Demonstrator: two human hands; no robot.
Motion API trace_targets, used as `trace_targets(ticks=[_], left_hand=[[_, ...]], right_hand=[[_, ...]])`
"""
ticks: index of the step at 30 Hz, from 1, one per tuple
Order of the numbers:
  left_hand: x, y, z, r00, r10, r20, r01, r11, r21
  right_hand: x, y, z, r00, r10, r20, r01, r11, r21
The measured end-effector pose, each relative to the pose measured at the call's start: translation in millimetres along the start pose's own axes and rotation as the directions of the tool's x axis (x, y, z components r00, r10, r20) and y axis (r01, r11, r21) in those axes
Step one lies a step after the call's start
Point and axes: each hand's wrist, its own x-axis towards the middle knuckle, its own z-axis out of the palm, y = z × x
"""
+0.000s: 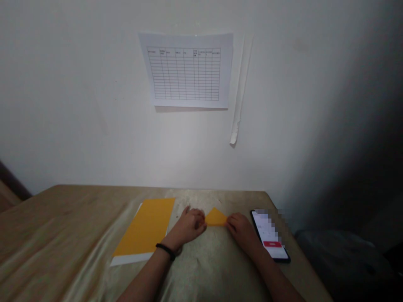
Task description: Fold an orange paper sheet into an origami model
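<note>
A small folded orange paper (215, 217), triangular in shape, is held just above the table between both hands. My left hand (189, 225) pinches its left corner with curled fingers; a black band sits on that wrist. My right hand (239, 228) pinches the paper's right corner, fingers closed. Both forearms reach in from the bottom edge.
A stack of orange sheets (147, 226) with a white sheet underneath lies left of my hands. A phone (270, 241) with a lit screen lies to the right. The table (63, 235) is covered in beige cloth. A printed grid sheet (187, 71) hangs on the white wall.
</note>
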Motion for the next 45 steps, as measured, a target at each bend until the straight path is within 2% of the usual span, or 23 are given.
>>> trace_targets(ticks=[6, 12, 18, 23, 39, 45], left_hand=[[1.6, -3.8, 0.7, 1.0, 0.012, 0.026, -0.012, 1.0, -0.007], [4.8, -10.5, 6.1, 1.0, -0.002, -0.008, 0.002, 0.997, -0.078], [5.6, -7.3, 3.1, 1.0, -0.029, 0.008, 0.029, 0.991, -0.132], [5.8, -9.3, 8.2, 0.999, -0.042, 0.01, 0.043, 0.984, -0.172], [5.2, -8.6, 15.0, 0.999, -0.045, -0.017, 0.044, 0.995, -0.093], [3.6, 0.3, 15.2, 0.997, -0.002, 0.077, 0.008, 0.997, -0.079]], right_hand=[[-0.7, -3.9, 2.0, 0.999, 0.025, -0.032, -0.026, 0.999, -0.028], [-3.5, -9.0, -3.4, 0.998, 0.033, -0.045, -0.032, 0.999, 0.008], [-3.0, -11.6, -5.8, 0.996, 0.079, -0.049, -0.075, 0.994, 0.081], [-0.8, -10.1, -2.8, 0.991, 0.123, -0.045, -0.117, 0.985, 0.125], [6.3, -10.9, 8.7, 0.994, 0.101, -0.033, -0.096, 0.986, 0.135], [7.8, -12.7, 9.1, 0.995, 0.096, -0.039, -0.091, 0.99, 0.108]])
